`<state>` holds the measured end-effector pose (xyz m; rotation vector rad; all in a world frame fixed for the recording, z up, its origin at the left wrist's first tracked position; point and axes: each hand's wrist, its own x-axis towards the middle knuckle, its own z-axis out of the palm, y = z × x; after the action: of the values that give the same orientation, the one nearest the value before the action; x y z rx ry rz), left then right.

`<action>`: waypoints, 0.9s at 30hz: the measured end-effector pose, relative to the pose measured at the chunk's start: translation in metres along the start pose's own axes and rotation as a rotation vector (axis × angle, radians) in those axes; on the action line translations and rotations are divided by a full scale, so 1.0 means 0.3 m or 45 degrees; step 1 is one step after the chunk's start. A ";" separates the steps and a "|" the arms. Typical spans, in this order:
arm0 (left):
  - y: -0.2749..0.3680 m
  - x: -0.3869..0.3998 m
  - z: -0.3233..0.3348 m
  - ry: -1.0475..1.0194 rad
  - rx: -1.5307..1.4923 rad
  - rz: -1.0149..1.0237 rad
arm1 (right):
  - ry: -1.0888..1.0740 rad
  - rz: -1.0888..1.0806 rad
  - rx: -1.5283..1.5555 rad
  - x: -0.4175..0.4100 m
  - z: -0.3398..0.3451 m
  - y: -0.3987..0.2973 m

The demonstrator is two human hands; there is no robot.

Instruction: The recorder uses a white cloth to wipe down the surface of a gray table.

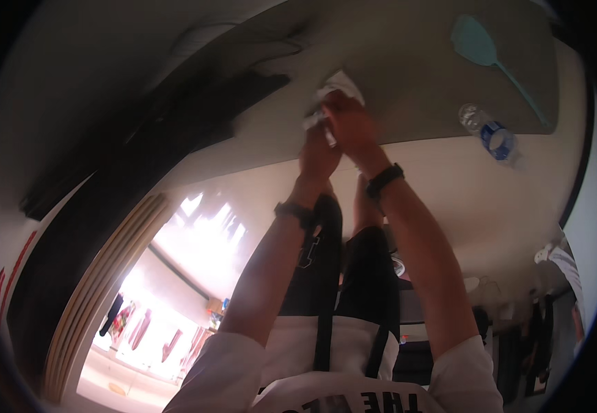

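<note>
In the head view my two hands are close together, in front of my body. My right hand grips a crumpled white cloth or tissue that sticks out beyond the fingers. Just beside and below it, my left hand is closed on a white piece near the right fingers. Motion blur hides whether both hands hold the same piece. Each wrist wears a dark band. Beneath the hands lies a grey-brown mat-like surface with a pale floor nearer to me.
A turquoise fly swatter lies at the upper right. Near it a clear plastic bottle with a blue label rests on its side across the mat's edge. Long dark furniture runs along the left. A bright doorway shows hanging clothes.
</note>
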<state>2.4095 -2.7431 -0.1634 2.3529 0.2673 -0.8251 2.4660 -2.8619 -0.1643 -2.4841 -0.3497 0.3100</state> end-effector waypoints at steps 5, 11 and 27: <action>0.077 -0.055 0.044 0.073 0.227 -0.017 | 0.072 0.272 0.037 -0.095 -0.030 0.099; 0.243 0.031 0.065 0.024 0.347 0.341 | 0.614 0.911 0.070 -0.148 -0.092 0.234; 0.206 0.092 0.038 -0.193 0.176 0.270 | 0.508 0.607 -0.292 0.144 -0.203 0.382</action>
<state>2.4488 -2.7991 -0.1570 2.3782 -0.1045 -0.9369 2.5450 -2.9704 -0.1907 -2.7532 0.3977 -0.0486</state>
